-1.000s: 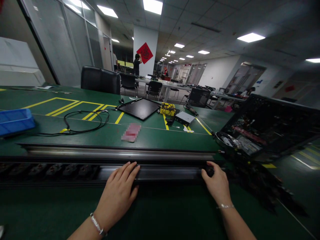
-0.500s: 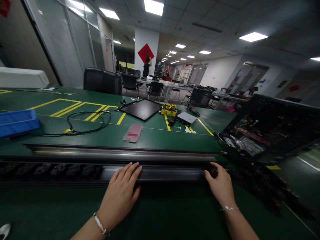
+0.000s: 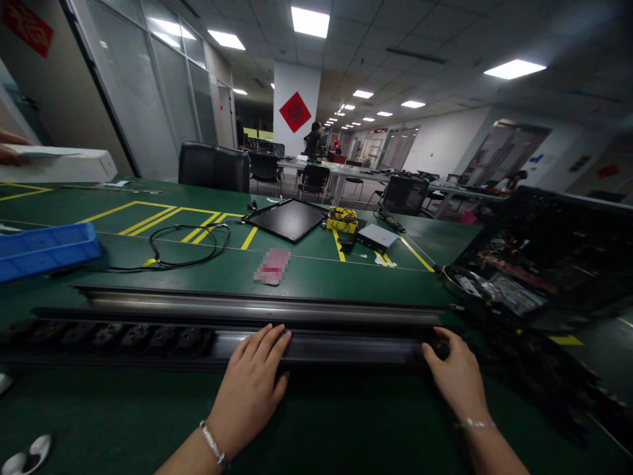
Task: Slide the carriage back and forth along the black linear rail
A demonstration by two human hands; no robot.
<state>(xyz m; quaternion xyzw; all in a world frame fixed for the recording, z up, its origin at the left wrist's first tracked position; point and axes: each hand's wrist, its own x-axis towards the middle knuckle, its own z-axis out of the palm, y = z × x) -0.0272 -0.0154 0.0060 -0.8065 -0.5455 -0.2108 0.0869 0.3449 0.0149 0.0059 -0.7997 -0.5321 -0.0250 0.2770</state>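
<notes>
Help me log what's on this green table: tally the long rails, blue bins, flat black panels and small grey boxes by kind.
Long rails: 2
Blue bin: 1
Flat black panel: 1
Small grey box: 1
Total: 5

Dim light is shed by panels (image 3: 310,22) high beyond the left hand (image 3: 254,379); the rail (image 3: 341,346) beside it is faintly glossed; parts (image 3: 537,376) right of the right hand (image 3: 459,373) are blurred.
</notes>
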